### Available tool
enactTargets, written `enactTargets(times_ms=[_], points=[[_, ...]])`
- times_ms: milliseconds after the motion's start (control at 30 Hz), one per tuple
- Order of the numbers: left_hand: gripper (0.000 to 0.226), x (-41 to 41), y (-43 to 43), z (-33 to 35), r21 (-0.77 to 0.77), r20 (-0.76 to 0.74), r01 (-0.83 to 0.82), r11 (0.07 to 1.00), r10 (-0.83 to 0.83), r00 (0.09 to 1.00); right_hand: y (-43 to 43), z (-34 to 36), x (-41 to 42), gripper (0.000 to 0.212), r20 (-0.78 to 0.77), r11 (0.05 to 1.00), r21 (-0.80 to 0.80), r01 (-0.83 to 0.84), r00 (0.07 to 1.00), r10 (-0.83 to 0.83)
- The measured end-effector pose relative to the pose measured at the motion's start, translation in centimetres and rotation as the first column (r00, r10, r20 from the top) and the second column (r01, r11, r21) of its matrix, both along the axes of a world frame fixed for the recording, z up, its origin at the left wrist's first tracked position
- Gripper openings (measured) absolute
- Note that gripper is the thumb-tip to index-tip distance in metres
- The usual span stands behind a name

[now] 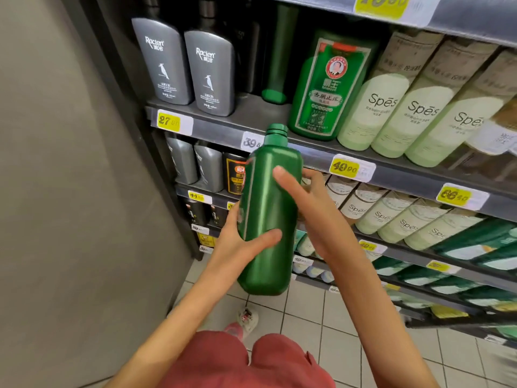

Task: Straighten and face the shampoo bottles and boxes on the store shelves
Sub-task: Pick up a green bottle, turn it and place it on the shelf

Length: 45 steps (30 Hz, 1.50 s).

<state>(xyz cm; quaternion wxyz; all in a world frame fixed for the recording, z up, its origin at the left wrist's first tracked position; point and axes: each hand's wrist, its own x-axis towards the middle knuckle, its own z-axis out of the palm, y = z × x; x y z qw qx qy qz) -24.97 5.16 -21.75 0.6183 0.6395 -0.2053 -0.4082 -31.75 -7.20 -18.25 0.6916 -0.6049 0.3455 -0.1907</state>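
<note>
Holding green bottle [263,208] before shelf edge [218,132]

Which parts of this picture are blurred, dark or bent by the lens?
Head view: the held green bottle is slightly motion-blurred; head view: the rightmost price tag is smeared; head view: the shelf edge slants from the wide lens, and behind it the shelf is dark.

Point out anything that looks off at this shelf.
The green bottle held by the left hand and right hand shows its plain back, and its threaded neck seems capless. On the shelf, a second green bottle stands edge-on and set back, beside the labelled green bottle that faces front.
</note>
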Motion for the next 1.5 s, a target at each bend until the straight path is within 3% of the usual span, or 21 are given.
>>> enactTargets(times_ms=[67, 133, 233, 333, 433, 500, 567, 600, 667, 767, 900, 1000, 1067, 1133, 1233, 1333, 1433, 1500], points=[[0.081, 0.7, 0.7, 0.5, -0.151, -0.244, 0.053, 0.987, -0.089, 0.966, -1.0, 0.0, -0.8, 0.073, 0.03, 1.0, 0.025, 0.011, 0.999, -0.012], [0.081, 1.5, 0.8, 0.7, -0.233, -0.461, 0.066, 0.97, -0.17, 0.871, -2.0, -0.3, -1.2, 0.072, 0.071, 0.985, 0.141, -0.095, 0.994, 0.085], [0.069, 1.8, 0.2, 0.4, -0.27, -0.544, 0.102, 0.958, -0.239, 0.804, -2.3, -1.0, -1.0, 0.057, 0.308, 0.857, 0.452, -0.25, 0.945, 0.113], [0.066, 1.4, 0.1, 0.1, -0.297, -0.535, 0.13, 0.946, -0.278, 0.798, -2.3, -2.2, -0.4, 0.044, 0.39, 0.813, 0.516, -0.269, 0.919, 0.057], [0.054, 1.5, -0.9, 0.2, -0.167, -0.375, 0.116, 0.979, -0.172, 0.911, -2.5, -2.9, -0.5, 0.031, 0.343, 0.837, 0.517, -0.18, 0.939, -0.011], [0.049, 1.6, -1.3, -0.1, 0.075, 0.008, -0.032, 0.997, 0.031, 0.999, -2.8, -2.9, -0.4, 0.033, 0.247, 0.891, 0.445, -0.088, 0.969, -0.027], [0.089, 0.3, -1.1, -0.5, 0.241, 0.413, -0.058, 0.969, -0.048, 0.91, -2.9, -2.6, -0.1, 0.045, 0.145, 0.934, 0.358, -0.01, 0.988, -0.045], [0.107, -0.6, -1.1, -0.8, 0.328, 0.521, -0.042, 0.944, -0.143, 0.841, -3.0, -2.5, 0.1, 0.044, 0.102, 0.949, 0.315, 0.02, 0.993, -0.055], [0.127, -2.0, -1.5, -1.4, 0.428, 0.585, -0.055, 0.902, -0.23, 0.778, -3.0, -2.4, 0.4, 0.03, 0.024, 0.971, 0.236, 0.041, 0.999, -0.048], [0.13, -1.8, -3.3, -2.1, 0.368, 0.522, -0.119, 0.922, -0.099, 0.847, -2.5, -2.0, 0.3, 0.02, 0.002, 0.984, 0.173, 0.035, 0.999, -0.036], [0.118, -0.4, -3.3, -2.4, 0.19, 0.368, -0.043, 0.981, -0.03, 0.929, -2.8, -1.9, -1.3, 0.034, 0.036, 0.995, 0.084, -0.048, 0.998, 0.045], [0.108, 0.8, -2.3, -2.0, -0.056, 0.022, 0.115, 0.992, -0.114, 0.993, -4.5, -2.5, -3.2, 0.055, 0.051, 0.989, 0.124, -0.083, 0.996, 0.077], [0.1, 0.9, -2.0, -1.6, -0.187, -0.288, 0.145, 0.972, -0.195, 0.937, -4.7, -3.2, -3.6, 0.062, 0.044, 0.968, 0.198, -0.156, 0.988, 0.151], [0.078, 0.5, -2.0, -1.6, -0.259, -0.425, 0.188, 0.947, -0.287, 0.858, -4.0, -3.9, -3.3, 0.058, 0.15, 0.897, 0.386, -0.215, 0.974, 0.169], [0.062, 0.4, -2.4, -1.3, -0.205, -0.435, 0.226, 0.952, -0.295, 0.851, -3.2, -4.8, -2.9, 0.048, 0.314, 0.747, 0.62, -0.242, 0.948, 0.047], [0.059, 0.8, -2.5, -0.9, -0.125, -0.335, 0.211, 0.969, -0.242, 0.911, -3.6, -4.8, -3.0, 0.048, 0.315, 0.815, 0.541, -0.209, 0.949, 0.034], [0.075, 0.6, -2.9, -1.6, 0.009, -0.136, 0.157, 0.988, -0.154, 0.979, -3.4, -4.8, -2.4, 0.047, 0.13, 0.92, 0.377, -0.111, 0.989, 0.066], [0.076, 0.6, -3.0, -2.4, 0.064, -0.147, 0.121, 0.991, -0.111, 0.983, -3.1, -5.5, -2.2, 0.041, 0.059, 0.945, 0.316, -0.078, 0.996, 0.063]])
